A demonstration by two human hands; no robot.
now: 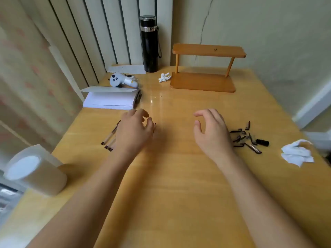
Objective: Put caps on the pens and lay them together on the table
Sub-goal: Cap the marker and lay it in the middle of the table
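Several clear pens (109, 140) with dark ends lie side by side on the wooden table (170, 176), at the left. My left hand (134, 131) hovers palm-down over them and hides their far ends; whether its curled fingers touch a pen I cannot tell. A pile of several black pen caps (247, 138) lies at the right. My right hand (211, 131) is just left of the caps, fingers spread and curved, holding nothing.
A crumpled tissue (297, 153) lies right of the caps. A stack of white paper (109, 101), a white controller (121, 80), a black flask (149, 43) and a wooden shelf (204, 68) stand at the back. A tape roll (34, 169) sits at the left edge.
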